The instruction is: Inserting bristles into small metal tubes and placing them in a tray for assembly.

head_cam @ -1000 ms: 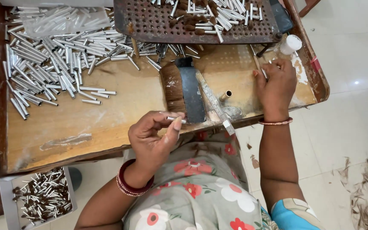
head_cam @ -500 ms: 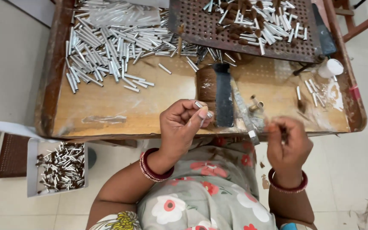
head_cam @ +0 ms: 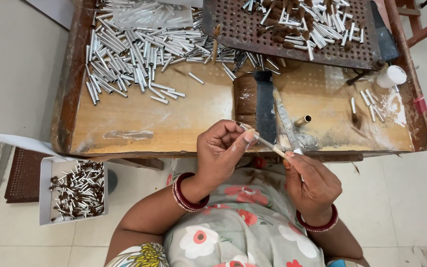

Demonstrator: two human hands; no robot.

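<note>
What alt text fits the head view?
Seen from above, a person's left hand pinches a small silver metal tube while the right hand pushes a thin pale stick toward it. Ahead, a worn wooden tray holds a heap of loose silver tubes, a flat dark-bristled brush and a brown perforated rack.

Tubes [head_cam: 129,59]: bright metal, smooth, glossy. Surface [head_cam: 193,113] under them: worn wood, matt, scuffed pale; rim dark and rough. Perforated tray [head_cam: 253,34] beside the tubes: rusty brown metal, dull. Brush [head_cam: 255,101]: coarse brown bristles. Box [head_cam: 48,198] below the surface: matt white card.
</note>
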